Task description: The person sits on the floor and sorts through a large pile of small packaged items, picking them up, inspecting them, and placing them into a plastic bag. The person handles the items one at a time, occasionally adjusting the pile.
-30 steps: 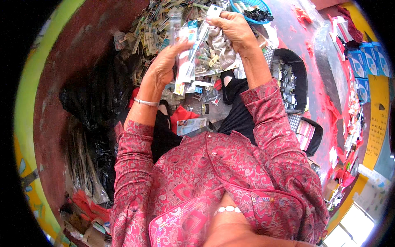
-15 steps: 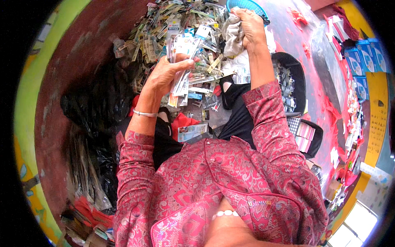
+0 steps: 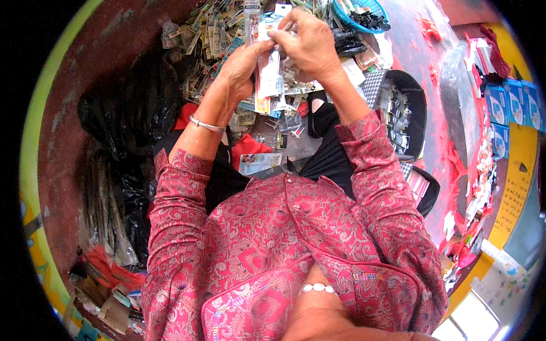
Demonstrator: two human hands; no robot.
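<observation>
In front of me, my left hand (image 3: 240,69) is closed on a few slim clear plastic packets (image 3: 268,79) with printed white and blue cards inside, held upright. My right hand (image 3: 310,46) has its fingers bent over the upper part of the same packets, thumb and forefinger pressed together there beside my left thumb. Whether it still holds the crumpled grey cloth is hidden. Beneath and beyond both hands spreads a large heap of similar slim packets (image 3: 211,31).
A blue basket (image 3: 348,20) with black pieces sits beyond my right hand. Two dark open cases (image 3: 420,105) lie right of my leg, the farther holding small packed items. Black plastic bags (image 3: 122,122) lie on the left. Blue boxes (image 3: 496,105) are stacked far right.
My right hand has come left and down from near the basket to the packets in my left hand. The grey cloth it held no longer shows. My left hand has risen slightly.
</observation>
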